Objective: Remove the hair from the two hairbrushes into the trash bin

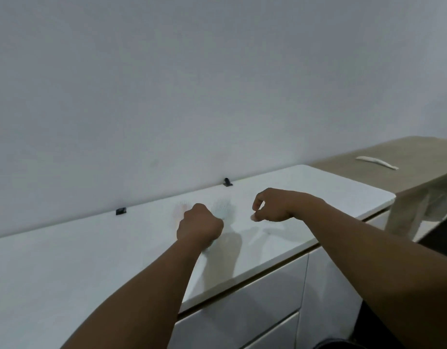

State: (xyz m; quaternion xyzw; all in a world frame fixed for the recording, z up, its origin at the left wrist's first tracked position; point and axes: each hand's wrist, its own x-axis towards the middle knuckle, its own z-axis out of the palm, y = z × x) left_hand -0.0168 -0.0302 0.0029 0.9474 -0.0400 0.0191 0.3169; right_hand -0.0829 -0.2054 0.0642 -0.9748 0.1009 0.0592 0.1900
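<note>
1. The left hand (199, 224) has its fingers clenched around the handle of a pale blue hairbrush (222, 207).
2. The right hand (275, 205) hovers beside it, fingers curled in a pinch; whether they grip hair, I cannot tell.
3. A faint pink hairbrush (180, 210) lies on the white surface (91, 248) just left of the fist.

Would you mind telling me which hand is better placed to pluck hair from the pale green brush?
Probably the right hand: its fingers are pinched and free beside the green brush, while the left hand is closed on that brush's handle.
</note>
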